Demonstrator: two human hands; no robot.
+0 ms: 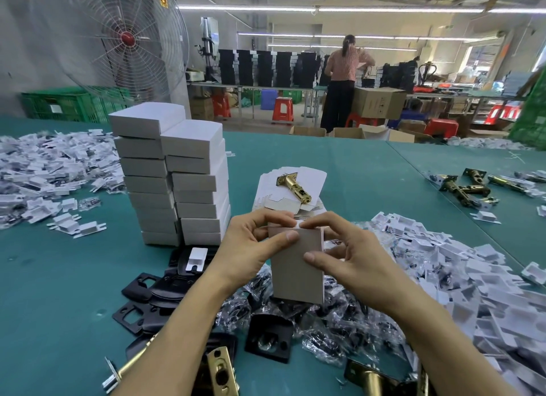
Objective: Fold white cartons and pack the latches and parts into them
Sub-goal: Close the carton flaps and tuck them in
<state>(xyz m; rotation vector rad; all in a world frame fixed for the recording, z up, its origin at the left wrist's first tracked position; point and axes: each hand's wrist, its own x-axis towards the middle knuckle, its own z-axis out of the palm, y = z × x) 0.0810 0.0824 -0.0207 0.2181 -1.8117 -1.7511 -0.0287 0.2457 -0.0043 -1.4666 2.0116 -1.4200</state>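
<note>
- While both hands meet at mid-frame, they hold one white carton (295, 265) upright and slightly tilted, above a heap of bagged parts (328, 321).
- Left hand (251, 248): fingers curled, thumb flat on the carton's front face near the top left corner, other fingers hooked over the top edge. It grips the carton.
- Right hand (351, 256): also curled, thumb on the front face by the right edge, index fingertip on the small top flap. It pinches the carton.
- Fingertips cover the carton's top end; cannot tell if the flap is tucked in.
- Flat carton blanks (266, 188) lie at 12 o'clock from the hands, just beyond them, with one brass latch (295, 185) lying slantwise on top.
- Stack of folded cartons (177, 182) stands at 10 o'clock: two columns, touching side by side.
- Black plates (147, 289) at 8 o'clock, overlapping, with a white insert (195, 258) resting on them.
- Near latches (221, 369) at 6 o'clock along the bottom edge, partly hidden by the forearms.
- Far latches (466, 185) at 2 o'clock, well apart from the hands.
- Right insert heap (472, 277) at 4 o'clock, left insert heap (44, 171) at 9 o'clock, both on the green table (59, 277).
- Big fan (118, 41) at 11 o'clock; a person (342, 79) stands back-turned at a far bench at 12 o'clock.
</note>
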